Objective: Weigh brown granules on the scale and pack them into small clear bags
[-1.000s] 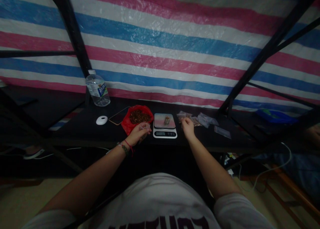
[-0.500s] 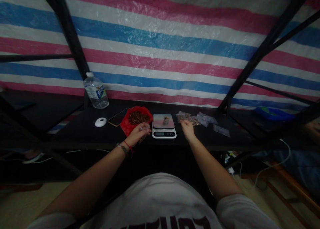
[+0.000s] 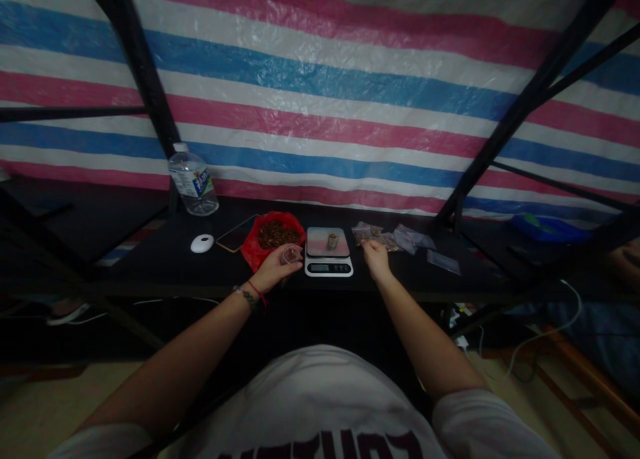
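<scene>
My left hand is closed around a small clear plastic cup, its mouth tilted up, at the front edge of a red plastic bag. Small brown dried pieces fill the open bag. Right of that hand stands a white digital scale; its display is too small to read. On the scale's plate a small container with brownish contents stands upright. My right hand has its fingers pinched at the near left edge of a small filled plastic bag; the fingertips are partly hidden.
Several small clear bags lie right of my right hand, one flat bag nearer the edge. Leftward are a phone-like frame, a white mouse-shaped object and a large clear bottle. Black posts slant up both sides.
My left hand has turned slightly, so the clear cup's mouth now faces up more. My right hand has stayed almost in place at the bags.
</scene>
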A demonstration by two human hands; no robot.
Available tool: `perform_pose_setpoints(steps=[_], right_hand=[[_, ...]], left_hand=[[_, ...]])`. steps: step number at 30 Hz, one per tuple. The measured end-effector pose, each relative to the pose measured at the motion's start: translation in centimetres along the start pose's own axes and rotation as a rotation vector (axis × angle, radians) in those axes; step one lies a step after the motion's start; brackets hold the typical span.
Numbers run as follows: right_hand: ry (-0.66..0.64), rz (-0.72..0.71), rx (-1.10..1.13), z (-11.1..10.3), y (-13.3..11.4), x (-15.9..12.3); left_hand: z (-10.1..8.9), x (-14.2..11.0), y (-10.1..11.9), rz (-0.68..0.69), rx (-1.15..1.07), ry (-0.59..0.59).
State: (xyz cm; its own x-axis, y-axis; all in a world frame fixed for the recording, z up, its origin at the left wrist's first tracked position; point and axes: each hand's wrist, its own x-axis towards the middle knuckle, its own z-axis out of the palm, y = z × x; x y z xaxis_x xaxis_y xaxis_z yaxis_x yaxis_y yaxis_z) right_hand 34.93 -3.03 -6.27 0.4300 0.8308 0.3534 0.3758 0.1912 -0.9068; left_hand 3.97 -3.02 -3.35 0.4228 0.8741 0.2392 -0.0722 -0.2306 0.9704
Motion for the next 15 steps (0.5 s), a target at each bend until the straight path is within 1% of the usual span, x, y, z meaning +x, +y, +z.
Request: perform_pose_setpoints(steps=[4, 6, 9, 12, 15], right_hand=[[0.002, -0.017, -0.034, -0.1, 0.4, 0.1], [-0.02, -0.056, -0.072, 0.0, 0.5, 0.3], [-0.107, -0.21, -0.158, 0.8, -0.1, 0.7], [-0.187, -0.372, -0.277, 2.2, -1.1, 1.1], [-0.279, -0.431, -0.384, 3.7, -2.3, 1.6]], left_hand=[[-0.1, 0.1, -0.4, 0.002, -0.053, 0.041], [-0.1, 0.2, -0.6, -0.003, -0.08, 0.064], [0.0, 0.2, -0.6, 0.002, -0.094, 0.085], [0.1, 0.1, -0.5, 0.009, -0.1, 0.09], [0.2, 0.0, -0.3, 0.004, -0.103, 0.085]])
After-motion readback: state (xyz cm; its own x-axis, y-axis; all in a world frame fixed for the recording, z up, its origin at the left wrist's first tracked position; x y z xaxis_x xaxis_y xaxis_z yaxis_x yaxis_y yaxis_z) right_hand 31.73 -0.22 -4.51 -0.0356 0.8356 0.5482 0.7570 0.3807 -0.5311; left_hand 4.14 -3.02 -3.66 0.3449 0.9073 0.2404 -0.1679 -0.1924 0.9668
